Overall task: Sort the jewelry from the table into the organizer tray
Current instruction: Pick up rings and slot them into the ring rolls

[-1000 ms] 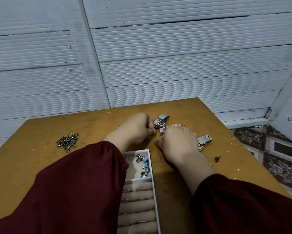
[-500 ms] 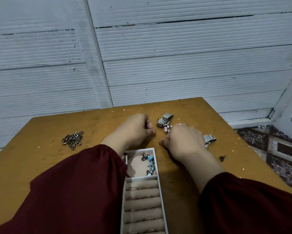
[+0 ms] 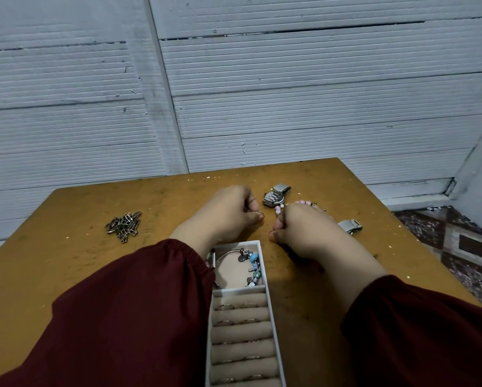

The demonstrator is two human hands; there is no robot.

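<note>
Left hand [image 3: 228,213]: curled, pinching a thin metal ring [image 3: 260,215] at its fingertips, mid-frame.
Right hand [image 3: 304,230]: curled, a second small ring [image 3: 270,233] at its thumb tip.
White organizer tray [image 3: 273,305]: just below both hands.
Silver watch [image 3: 276,194]: above, ungripped.

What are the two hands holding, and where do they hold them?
The left hand pinches a thin ring by its band at its fingertips. The right hand seems to pinch another small ring; its grip is hidden.

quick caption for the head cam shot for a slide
Left hand and right hand each pinch a small ring above the organizer tray.
</note>
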